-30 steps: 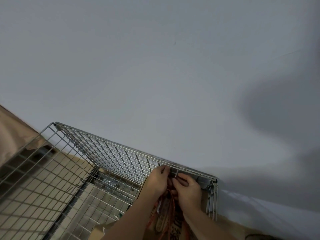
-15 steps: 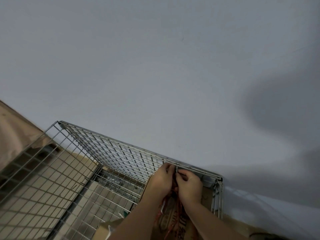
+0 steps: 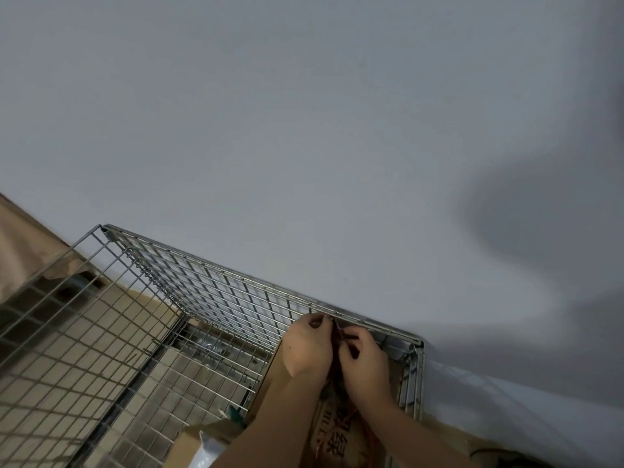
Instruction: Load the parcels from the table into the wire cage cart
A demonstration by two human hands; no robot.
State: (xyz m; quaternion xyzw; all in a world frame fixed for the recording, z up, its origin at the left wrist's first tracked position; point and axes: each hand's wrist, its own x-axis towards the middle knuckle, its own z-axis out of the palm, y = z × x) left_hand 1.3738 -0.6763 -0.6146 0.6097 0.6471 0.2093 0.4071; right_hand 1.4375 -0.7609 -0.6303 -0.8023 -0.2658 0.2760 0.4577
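The wire cage cart (image 3: 216, 292) stands against a pale wall, seen from above. Both my hands are at its far right corner, just under the top rail. My left hand (image 3: 309, 346) and my right hand (image 3: 363, 361) pinch a thin red cord (image 3: 337, 331) that runs up to the mesh. Below my wrists a brown cardboard parcel with red print (image 3: 332, 434) stands inside the cage. A smaller brown box (image 3: 194, 444) and a white plastic-wrapped parcel (image 3: 207, 456) lie at the bottom edge.
The pale wall (image 3: 337, 130) fills the upper view. A brown paper-covered surface (image 3: 20, 244) lies beyond the cage's left side. Tiled floor (image 3: 111, 332) shows through the mesh. A white surface (image 3: 506, 410) lies right of the cage.
My hands have stayed at the cage's far right corner, working the red cord with small finger movements. The view has shifted slightly; the cage has not moved.
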